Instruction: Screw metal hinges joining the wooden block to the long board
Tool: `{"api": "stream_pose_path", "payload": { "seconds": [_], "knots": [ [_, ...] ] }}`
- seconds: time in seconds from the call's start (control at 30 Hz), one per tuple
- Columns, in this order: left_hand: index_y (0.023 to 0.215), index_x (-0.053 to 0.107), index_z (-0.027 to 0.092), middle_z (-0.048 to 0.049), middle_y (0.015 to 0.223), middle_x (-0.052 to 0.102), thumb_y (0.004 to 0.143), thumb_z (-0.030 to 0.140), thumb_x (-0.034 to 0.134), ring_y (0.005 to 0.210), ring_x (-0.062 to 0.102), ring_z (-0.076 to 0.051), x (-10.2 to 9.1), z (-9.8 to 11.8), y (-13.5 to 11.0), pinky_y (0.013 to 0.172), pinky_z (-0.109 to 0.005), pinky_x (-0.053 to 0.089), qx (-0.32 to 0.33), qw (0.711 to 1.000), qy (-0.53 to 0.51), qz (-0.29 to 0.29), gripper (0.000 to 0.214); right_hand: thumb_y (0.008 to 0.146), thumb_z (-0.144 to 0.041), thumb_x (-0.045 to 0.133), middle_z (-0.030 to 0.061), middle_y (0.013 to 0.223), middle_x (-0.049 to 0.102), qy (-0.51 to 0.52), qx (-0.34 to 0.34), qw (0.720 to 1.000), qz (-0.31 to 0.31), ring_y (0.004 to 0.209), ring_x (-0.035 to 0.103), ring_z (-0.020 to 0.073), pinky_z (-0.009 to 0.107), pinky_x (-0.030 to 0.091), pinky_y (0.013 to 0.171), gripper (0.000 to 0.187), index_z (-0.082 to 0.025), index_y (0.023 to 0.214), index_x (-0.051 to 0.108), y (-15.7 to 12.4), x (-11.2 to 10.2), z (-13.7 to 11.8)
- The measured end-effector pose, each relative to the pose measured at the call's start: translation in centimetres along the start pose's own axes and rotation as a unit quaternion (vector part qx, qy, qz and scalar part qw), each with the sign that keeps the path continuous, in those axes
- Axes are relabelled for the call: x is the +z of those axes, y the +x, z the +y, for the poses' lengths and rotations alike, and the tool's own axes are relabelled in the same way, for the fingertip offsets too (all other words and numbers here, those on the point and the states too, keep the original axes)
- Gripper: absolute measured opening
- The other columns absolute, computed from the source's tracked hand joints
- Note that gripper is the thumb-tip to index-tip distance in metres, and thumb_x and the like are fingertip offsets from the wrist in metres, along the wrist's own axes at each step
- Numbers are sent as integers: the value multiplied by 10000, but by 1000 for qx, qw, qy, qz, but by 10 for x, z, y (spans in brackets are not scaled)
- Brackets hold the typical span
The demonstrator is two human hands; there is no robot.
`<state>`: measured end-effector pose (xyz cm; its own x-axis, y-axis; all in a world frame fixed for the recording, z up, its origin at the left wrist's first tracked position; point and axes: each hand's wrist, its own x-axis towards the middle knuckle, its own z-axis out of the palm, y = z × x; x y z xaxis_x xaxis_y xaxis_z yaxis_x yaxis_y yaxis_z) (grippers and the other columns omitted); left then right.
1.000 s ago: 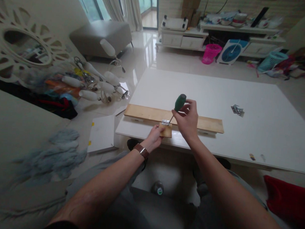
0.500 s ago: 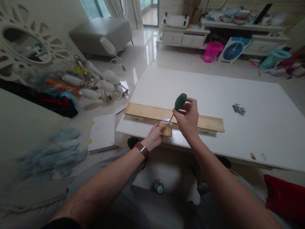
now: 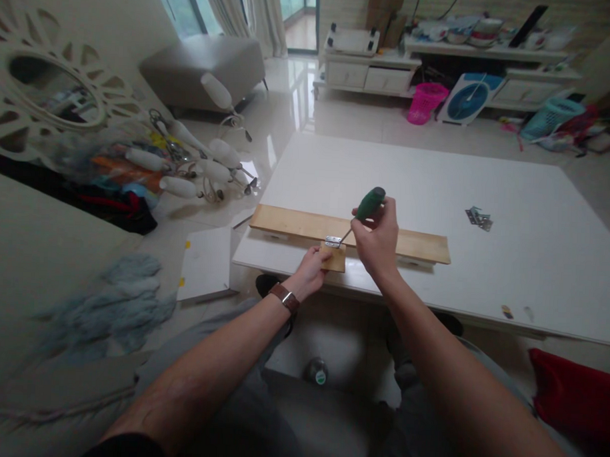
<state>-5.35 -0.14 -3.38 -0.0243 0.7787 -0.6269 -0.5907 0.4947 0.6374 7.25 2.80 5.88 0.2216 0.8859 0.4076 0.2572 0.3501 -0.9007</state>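
Note:
My right hand [image 3: 378, 239] is closed round the green handle of a screwdriver [image 3: 368, 203], whose tip rests on a small metal hinge [image 3: 332, 241]. The hinge joins a long wooden plank [image 3: 295, 224] to a small wooden block [image 3: 335, 258]. My left hand [image 3: 311, 271], with a brown watch strap at the wrist, pinches the near left side of that block and holds it against the plank. All of this lies near the front edge of a white table [image 3: 484, 261].
A few loose metal hinges [image 3: 478, 218] lie on the table to the right. On the floor at left are a white panel [image 3: 205, 264], a chandelier with white shades [image 3: 197, 165] and a grey rug [image 3: 112, 308]. A red cushion [image 3: 574, 398] sits at lower right.
The screwdriver handle has tipped to the right and lowered, my right hand turning with it. My left hand stays on the small block.

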Motion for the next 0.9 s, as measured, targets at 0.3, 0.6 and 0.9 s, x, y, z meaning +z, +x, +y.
{"api": "stream_pose_path", "payload": {
  "seconds": [0.3, 0.6, 0.9],
  "knots": [
    [925, 540, 214, -9, 889, 703, 798, 39, 756, 809, 663, -154, 0, 0, 0, 781, -281, 517, 7, 1000, 0, -2, 305, 787, -318, 815, -2, 962, 674, 11, 17, 1000, -11, 933, 782, 248, 441, 678, 817, 474, -303, 1135, 493, 2, -2, 7],
    [930, 523, 215, 2, 862, 698, 812, 30, 746, 797, 661, -146, 1, 1, -2, 766, -265, 514, 1, 1000, -11, 5, 313, 794, -284, 773, 5, 1005, 732, 20, 12, 1000, -6, 963, 766, 224, 442, 682, 875, 461, -300, 1193, 544, 1, -1, 6],
    [949, 545, 215, -14, 914, 711, 807, 43, 774, 820, 670, -161, -2, -2, 1, 805, -295, 526, 3, 1000, -7, -4, 319, 785, -219, 691, -5, 985, 690, 26, 4, 1000, -4, 945, 733, 197, 401, 672, 856, 425, -301, 1166, 521, -1, 2, 0]
  ]
}}
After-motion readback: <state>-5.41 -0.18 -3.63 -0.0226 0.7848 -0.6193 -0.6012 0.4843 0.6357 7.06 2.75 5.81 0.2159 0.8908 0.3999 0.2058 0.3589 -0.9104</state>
